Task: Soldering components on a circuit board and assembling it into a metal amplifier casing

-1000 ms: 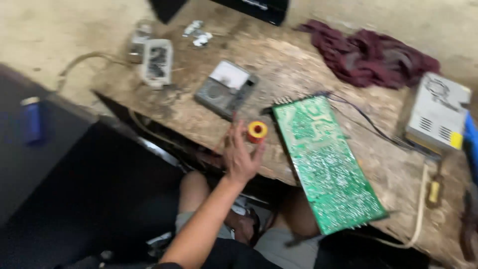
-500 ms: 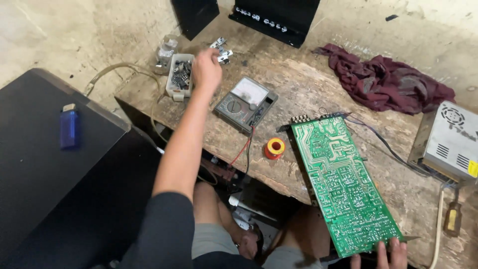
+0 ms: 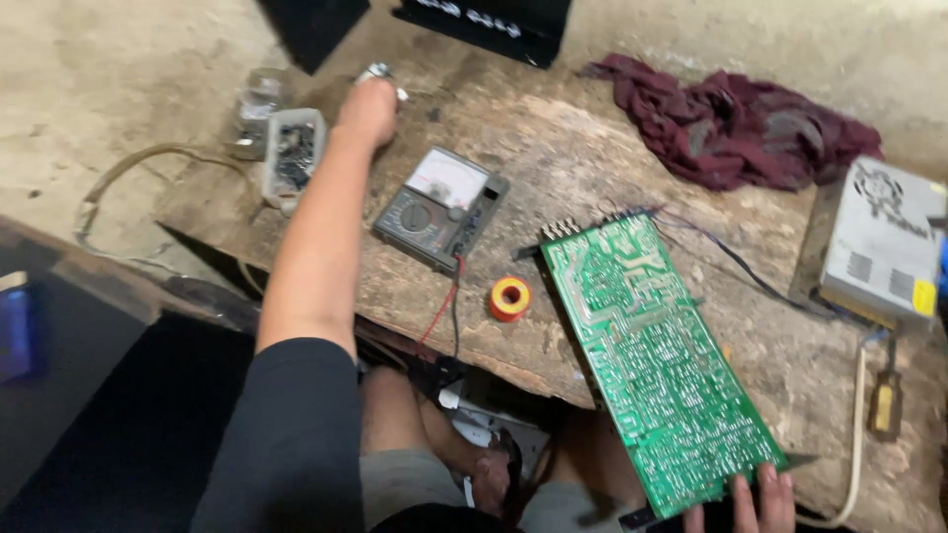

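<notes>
My left hand (image 3: pixel 367 107) is stretched far across the wooden board (image 3: pixel 553 148), fingers closed around small shiny metal parts (image 3: pixel 376 72) at its far left corner. Just left of it stands a small clear box of bits (image 3: pixel 291 153). My right hand (image 3: pixel 752 500) grips the near end of a long green circuit board (image 3: pixel 647 355) that lies solder side up, only the fingertips showing at the bottom edge. Between the hands sit a grey analog multimeter (image 3: pixel 439 207) and a small yellow-and-red spool of solder (image 3: pixel 510 297).
A dark red rag (image 3: pixel 750 123) lies at the back right, a grey metal power supply box (image 3: pixel 879 242) at the far right. A soldering iron handle (image 3: pixel 882 405) with a white cord lies near the right edge. A blue lighter (image 3: pixel 14 331) rests on a black surface at left.
My left hand left the solder spool and reached far up-left to the metal parts. My right hand came into view holding the circuit board's near end.
</notes>
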